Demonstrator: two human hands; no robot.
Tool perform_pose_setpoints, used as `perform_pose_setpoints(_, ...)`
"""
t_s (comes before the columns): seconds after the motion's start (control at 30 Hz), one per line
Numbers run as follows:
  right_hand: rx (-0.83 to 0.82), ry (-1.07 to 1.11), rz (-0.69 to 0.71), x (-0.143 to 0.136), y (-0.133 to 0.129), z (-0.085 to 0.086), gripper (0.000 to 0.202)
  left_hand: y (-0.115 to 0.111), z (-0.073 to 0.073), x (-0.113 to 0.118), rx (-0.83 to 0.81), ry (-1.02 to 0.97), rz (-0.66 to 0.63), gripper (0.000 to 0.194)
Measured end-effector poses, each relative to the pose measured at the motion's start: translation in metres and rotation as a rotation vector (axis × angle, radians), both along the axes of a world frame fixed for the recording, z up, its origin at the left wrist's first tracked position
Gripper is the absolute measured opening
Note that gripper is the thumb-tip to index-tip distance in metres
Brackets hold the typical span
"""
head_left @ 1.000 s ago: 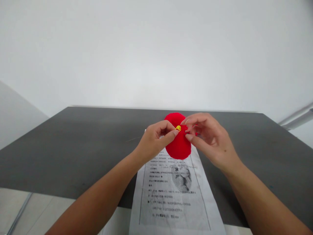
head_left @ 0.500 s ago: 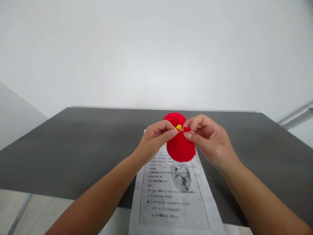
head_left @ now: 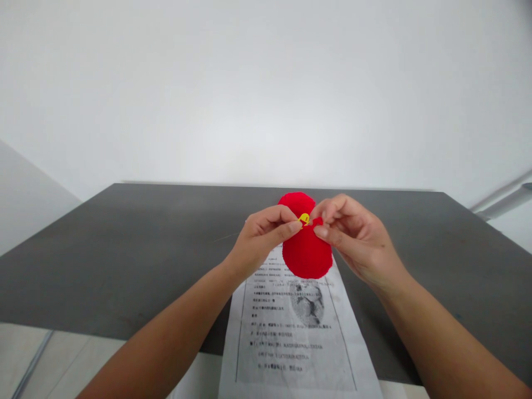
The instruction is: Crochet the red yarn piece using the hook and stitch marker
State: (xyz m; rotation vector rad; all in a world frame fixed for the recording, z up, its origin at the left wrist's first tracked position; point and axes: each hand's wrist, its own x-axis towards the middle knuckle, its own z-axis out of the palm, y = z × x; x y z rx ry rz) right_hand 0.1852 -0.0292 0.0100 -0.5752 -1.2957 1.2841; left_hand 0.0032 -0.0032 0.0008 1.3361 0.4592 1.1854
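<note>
A bright red crochet piece [head_left: 307, 255] with two rounded lobes is held up over a printed sheet, its fuzzy edge visible around it. At the narrow middle sits a yellow stitch marker [head_left: 305, 218], shaped like a small safety pin. My left hand [head_left: 268, 230] is closed, thumb and index finger pinching the marker's end beside the red fabric. Across from it, my right hand [head_left: 353, 233] pinches a small red edge of the piece between thumb and fingers. The fingertips partly hide where marker and fabric meet.
The printed paper [head_left: 291, 343], with text and a picture, lies under the hands and hangs over the front edge of the dark grey table [head_left: 166, 249]. A white wall [head_left: 257, 100] rises behind. A thin strand [head_left: 228, 237] shows left of my left hand.
The red piece's lower lobe has dropped slightly. The yellow marker sits a touch lower and tilted differently; both hands keep their pinch in nearly the same place.
</note>
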Motion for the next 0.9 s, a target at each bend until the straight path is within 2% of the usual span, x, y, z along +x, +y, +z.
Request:
perform_pose_setpoints(0.2, -0.033, -0.011, 0.011, -0.001, -0.002, 0.002, 0.012, -0.001, 0.003, 0.000, 0.115, 0.043, 0.022, 0.026)
perform_pose_setpoints(0.33, -0.129, 0.015, 0.000, -0.003, -0.004, 0.008, 0.007, -0.003, 0.007, -0.001, 0.184, 0.125, 0.055, 0.027)
perform_pose_setpoints(0.5, -0.213, -0.073, 0.048, -0.001, -0.004, 0.011, 0.023, -0.003, 0.009, -0.003, 0.181, 0.191, 0.085, 0.030)
perform_pose_setpoints(0.6, -0.215, -0.156, 0.087, 0.000, -0.002, 0.009, 0.015, -0.003, 0.010, -0.003, 0.167, 0.205, 0.083, 0.031)
perform_pose_setpoints(0.67, -0.202, -0.207, 0.078, 0.000, -0.001, 0.007, 0.019, -0.003, 0.011, -0.003, 0.147, 0.207, 0.078, 0.032)
perform_pose_setpoints(0.77, -0.137, -0.248, 0.007, 0.000, 0.001, 0.004, 0.022, -0.004, 0.011, -0.003, 0.106, 0.203, 0.068, 0.032)
perform_pose_setpoints(0.9, -0.078, -0.255, -0.062, 0.004, 0.003, 0.004, 0.014, -0.004, 0.011, -0.003, 0.110, 0.203, 0.073, 0.032)
